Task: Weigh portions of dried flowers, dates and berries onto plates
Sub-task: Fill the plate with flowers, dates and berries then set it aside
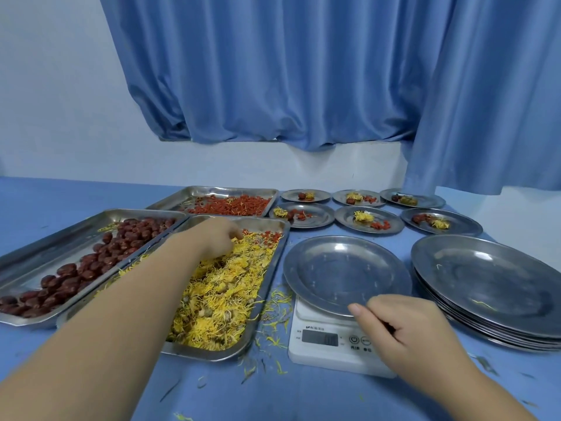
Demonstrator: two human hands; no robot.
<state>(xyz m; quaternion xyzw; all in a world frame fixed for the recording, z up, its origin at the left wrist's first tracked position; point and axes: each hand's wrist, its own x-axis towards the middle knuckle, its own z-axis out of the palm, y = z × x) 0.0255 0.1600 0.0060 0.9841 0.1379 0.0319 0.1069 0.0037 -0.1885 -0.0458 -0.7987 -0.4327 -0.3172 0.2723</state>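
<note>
Single head-worn wide-angle view, looking forward and down across the blue table [91, 196] toward the curtain [288, 71] and far wall. Both forearms enter from the lower edge. The plate [346, 268] on the scale [321, 338] lies close below, and the filled plates [368, 220] lie farthest.

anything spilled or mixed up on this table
Yes. Loose yellow petals lie scattered on the blue tablecloth between the flower tray and the scale. Red berries are mixed into that tray's far corner, and a few petals lie in the date tray.
</note>
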